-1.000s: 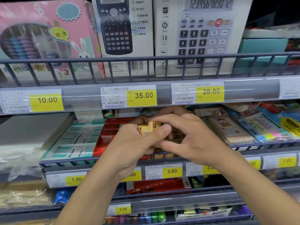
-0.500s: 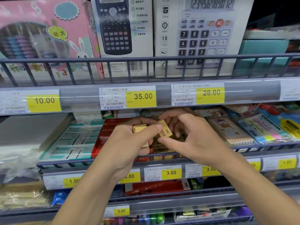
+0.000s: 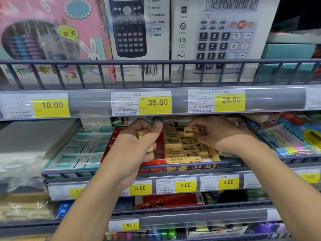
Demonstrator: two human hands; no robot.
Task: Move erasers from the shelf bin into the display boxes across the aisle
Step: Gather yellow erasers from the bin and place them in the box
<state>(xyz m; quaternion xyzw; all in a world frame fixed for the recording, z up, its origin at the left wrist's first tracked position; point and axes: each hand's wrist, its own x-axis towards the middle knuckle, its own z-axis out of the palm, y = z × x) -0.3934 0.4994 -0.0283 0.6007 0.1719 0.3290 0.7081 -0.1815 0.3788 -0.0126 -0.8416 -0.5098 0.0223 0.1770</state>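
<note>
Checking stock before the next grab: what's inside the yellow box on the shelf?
The yellow box holds stacked yellow erasers. The right hand pinches one eraser above them. Lower layers and the box's back corner are hidden.

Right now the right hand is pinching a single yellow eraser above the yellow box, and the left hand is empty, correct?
Not quite. The head view shows the left hand gripping yellow erasers too. The right hand does pinch a single eraser above the yellow box.

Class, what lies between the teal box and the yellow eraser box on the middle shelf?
Head view: a red box, partly covered by the left hand.
</note>
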